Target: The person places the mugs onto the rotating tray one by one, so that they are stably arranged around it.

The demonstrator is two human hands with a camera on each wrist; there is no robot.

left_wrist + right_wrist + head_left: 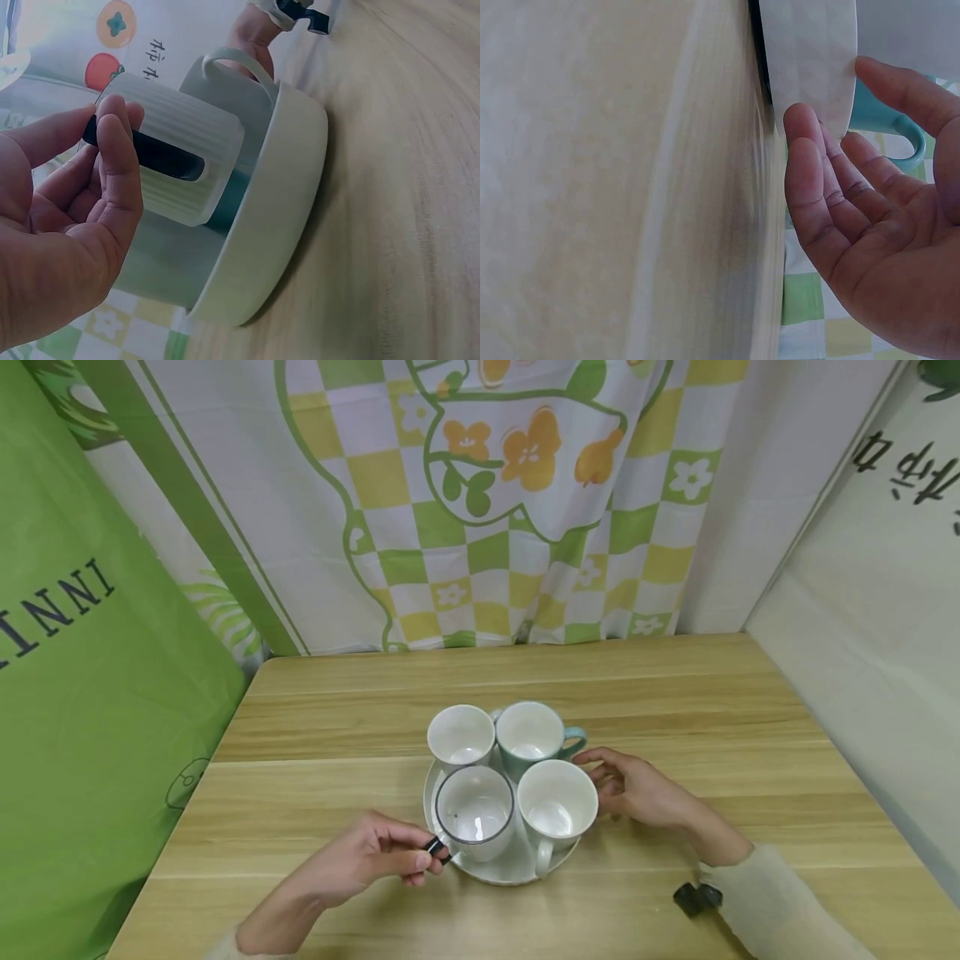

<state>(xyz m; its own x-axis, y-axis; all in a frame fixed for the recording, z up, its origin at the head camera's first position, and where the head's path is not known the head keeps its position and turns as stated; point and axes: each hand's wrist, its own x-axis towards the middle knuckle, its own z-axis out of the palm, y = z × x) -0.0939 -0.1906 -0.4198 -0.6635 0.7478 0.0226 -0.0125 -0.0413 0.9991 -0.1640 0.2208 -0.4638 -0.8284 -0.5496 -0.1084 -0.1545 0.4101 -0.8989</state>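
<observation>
**Ceramic mugs on a round tray, both hands at the rim**

Green glossy banner (90,693) w/ dark lettering hangs at far left, smooth and slightly creased. Behind the table, a thin fabric curtain (487,502): checked green, yellow and white, w/ orange flowers.

Pale wood-grain table (315,760), long straight streaks, matte top.

Left hand (360,860) comes in from lower left, thumb and forefinger pinching the black handle (437,848) of the near-left mug (475,810). That mug is white w/ a dark rim; left wrist view shows its outer wall ribbed w/ fine vertical ridges (180,161), handle a flat black bar (161,154). Fingers curled round the handle, grasping it.

All 4 mugs sit close together on a round, pale, shallow tray (517,870) near table centre; the tray has a smooth raised lip (277,202). Back-left mug (461,737) is plain white, glossy inside. Back-right mug (534,735) is teal outside, white inside, loop handle pointing right. Near-right mug (558,808) is white, smooth, its curved handle pointing toward the person.

Right hand (637,787) lies just right of the tray, fingers relaxed and loosely spread, grasping nothing; fingertips (810,142) are right by the near-right mug's wall and close to the teal handle (889,124). Cream knit sleeve (780,902) covers that forearm, w/ a small black clip (697,897) at the cuff.
</observation>
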